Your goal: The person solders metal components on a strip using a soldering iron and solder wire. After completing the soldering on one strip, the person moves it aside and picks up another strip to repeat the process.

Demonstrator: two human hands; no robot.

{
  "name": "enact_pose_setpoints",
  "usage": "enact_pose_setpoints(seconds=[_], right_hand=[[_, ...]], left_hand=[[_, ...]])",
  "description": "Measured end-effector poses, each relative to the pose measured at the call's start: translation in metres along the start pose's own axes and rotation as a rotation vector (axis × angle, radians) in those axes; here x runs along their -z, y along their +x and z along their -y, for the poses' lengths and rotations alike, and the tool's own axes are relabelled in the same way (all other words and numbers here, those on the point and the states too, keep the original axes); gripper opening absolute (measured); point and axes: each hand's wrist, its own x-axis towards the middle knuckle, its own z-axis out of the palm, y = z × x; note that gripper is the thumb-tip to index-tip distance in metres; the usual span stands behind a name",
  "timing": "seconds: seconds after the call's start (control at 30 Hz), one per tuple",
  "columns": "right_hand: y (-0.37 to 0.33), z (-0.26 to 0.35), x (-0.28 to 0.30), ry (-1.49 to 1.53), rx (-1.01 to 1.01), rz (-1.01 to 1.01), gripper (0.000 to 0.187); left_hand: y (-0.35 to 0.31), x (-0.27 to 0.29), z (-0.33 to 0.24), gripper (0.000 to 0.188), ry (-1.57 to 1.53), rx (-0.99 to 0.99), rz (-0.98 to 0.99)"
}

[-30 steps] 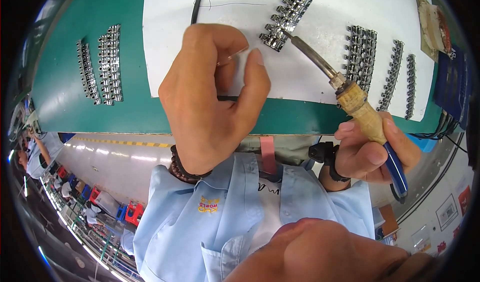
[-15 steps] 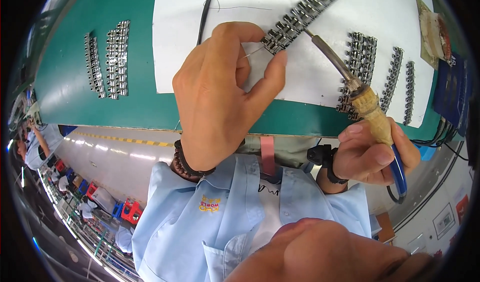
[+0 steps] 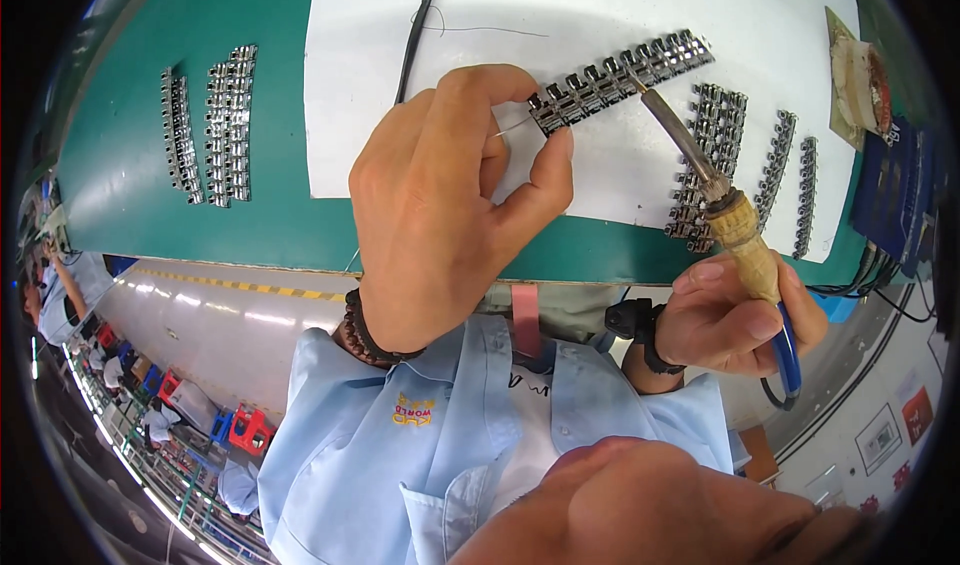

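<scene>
My left hand [image 3: 435,190] pinches the near left end of a strip of small metal connectors [image 3: 585,93] between thumb and forefinger. A thin silvery wire [image 3: 513,127] runs from between the same fingers to that end. The strip slants up to the right over white paper. In my right hand [image 3: 735,315], the fingers close round the handle of a soldering iron [image 3: 742,230] with a worn yellowish grip and a blue lower part. Its tip meets the strip near the middle; whether it touches is too small to tell.
More connector strips lie on the white paper [image 3: 450,105] at the right, and others [image 3: 230,125] on the green table [image 3: 120,165] at the left. A black cable [image 3: 415,40] crosses the paper. A stained pad [image 3: 860,90] and a blue box [image 3: 900,190] stand at the far right.
The strip has swung to a flatter slant, its far end coming down toward me. The iron's tip has shifted slightly right and down along with it. Both hands keep their grips.
</scene>
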Motion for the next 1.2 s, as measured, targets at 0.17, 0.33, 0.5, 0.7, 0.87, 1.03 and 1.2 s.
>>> enact_pose_setpoints(seconds=[0.17,0.33,0.5,0.7,0.87,1.03,1.2], right_hand=[[0.0009,0.0006,-0.0001,-0.005,0.004,0.028,0.042],[0.0012,0.0011,-0.0001,-0.008,-0.005,0.030,0.043],[0.0002,-0.0001,0.0003,0.025,-0.013,0.016,0.043],[-0.0018,0.0009,0.0031,0.043,-0.050,0.013,0.043],[-0.0021,0.0036,0.0069,0.086,-0.116,0.027,0.043],[-0.0024,0.0027,0.0093,0.095,-0.122,0.041,0.042],[-0.0026,0.0026,0.0049,0.074,-0.128,0.035,0.042]], left_hand=[[0.0012,0.0008,0.0004,0.027,0.010,-0.027,-0.003],[0.0016,0.0019,0.0011,0.026,0.010,-0.037,0.001],[0.0031,0.0022,0.0013,0.026,0.015,-0.050,-0.008],[0.0023,0.0030,0.0017,0.026,0.013,-0.031,0.006],[0.0021,0.0025,0.0004,0.028,0.006,-0.015,0.016],[0.0013,0.0020,0.0014,0.028,-0.004,-0.024,0.013],[0.0015,0.0024,0.0028,0.030,-0.003,-0.011,0.030]])
